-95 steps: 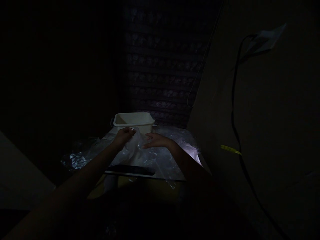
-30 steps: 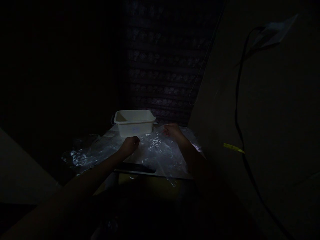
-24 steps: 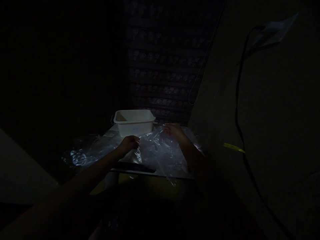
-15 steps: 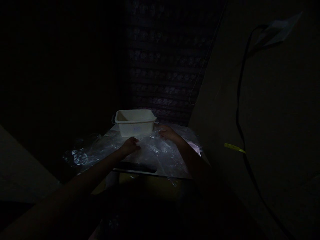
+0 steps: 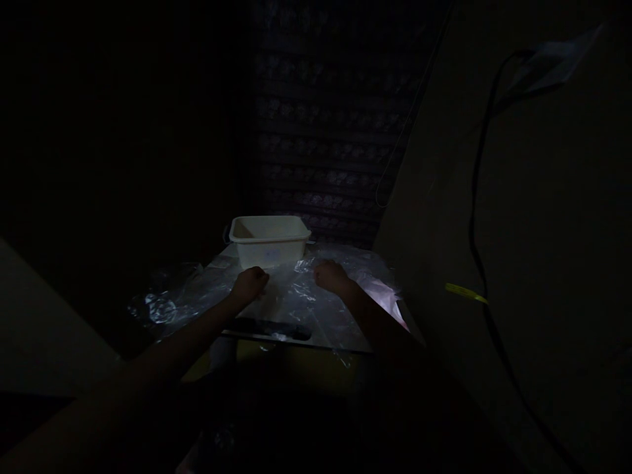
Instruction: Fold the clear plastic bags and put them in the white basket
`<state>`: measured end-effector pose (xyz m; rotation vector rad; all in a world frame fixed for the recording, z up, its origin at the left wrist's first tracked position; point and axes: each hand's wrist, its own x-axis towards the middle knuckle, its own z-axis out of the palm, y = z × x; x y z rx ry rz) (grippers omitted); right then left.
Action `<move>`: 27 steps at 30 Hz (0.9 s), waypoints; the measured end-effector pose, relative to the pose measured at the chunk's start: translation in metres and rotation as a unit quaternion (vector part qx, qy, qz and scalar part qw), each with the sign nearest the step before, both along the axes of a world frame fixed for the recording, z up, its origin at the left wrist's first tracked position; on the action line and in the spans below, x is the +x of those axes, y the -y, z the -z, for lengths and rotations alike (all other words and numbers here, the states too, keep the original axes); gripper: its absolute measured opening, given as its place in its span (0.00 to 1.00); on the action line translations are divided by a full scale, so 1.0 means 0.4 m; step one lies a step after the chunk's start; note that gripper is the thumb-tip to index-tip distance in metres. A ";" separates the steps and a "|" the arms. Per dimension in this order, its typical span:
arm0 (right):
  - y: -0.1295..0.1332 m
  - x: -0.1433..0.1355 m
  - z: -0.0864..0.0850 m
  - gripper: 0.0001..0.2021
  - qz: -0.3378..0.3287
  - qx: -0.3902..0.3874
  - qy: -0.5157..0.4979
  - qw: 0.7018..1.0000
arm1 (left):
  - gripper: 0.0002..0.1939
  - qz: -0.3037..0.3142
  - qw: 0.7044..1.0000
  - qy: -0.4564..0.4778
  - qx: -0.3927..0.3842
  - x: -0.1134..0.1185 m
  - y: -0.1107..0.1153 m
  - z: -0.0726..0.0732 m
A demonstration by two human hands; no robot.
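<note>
Thin, clear plastic film (image 5: 302, 289) is spread in wrinkles over the small table in the dim light. My left hand (image 5: 249, 284) is closed at the film's left part, just in front of the tub. My right hand (image 5: 330, 275), also closed, pinches the film farther right, with a crumpled bit of it beside the fingers. A cream plastic tub (image 5: 270, 253) with a raised rim stands behind the hands at the table's back left. Its floor is hidden from here.
Bunched clear plastic (image 5: 160, 308) hangs over the table's left side. A long dark strip (image 5: 269, 328) runs along the front edge. To the right, a black cable (image 5: 474, 197) with a yellow tag (image 5: 465, 292) hangs along the wall. A patterned curtain-like surface (image 5: 326, 158) is behind.
Both hands have gone from loosely curled fingers to closed ones on the film. The film between them has shifted and creased, and paler plastic shows more at the right.
</note>
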<state>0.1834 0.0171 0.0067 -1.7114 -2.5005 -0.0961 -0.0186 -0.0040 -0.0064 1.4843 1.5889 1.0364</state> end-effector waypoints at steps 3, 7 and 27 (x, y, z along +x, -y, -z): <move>0.000 -0.001 -0.004 0.11 0.000 0.003 -0.016 1.000 | 0.07 0.003 0.999 -0.032 -0.015 -0.018 -0.009 0.003; -0.009 0.000 0.001 0.11 0.003 -0.023 -0.036 0.999 | 0.09 0.009 0.993 -0.116 -0.007 -0.047 -0.016 0.001; -0.050 -0.004 -0.024 0.11 -0.018 0.001 -0.195 0.981 | 0.21 0.360 0.800 -0.433 0.206 0.059 0.085 0.014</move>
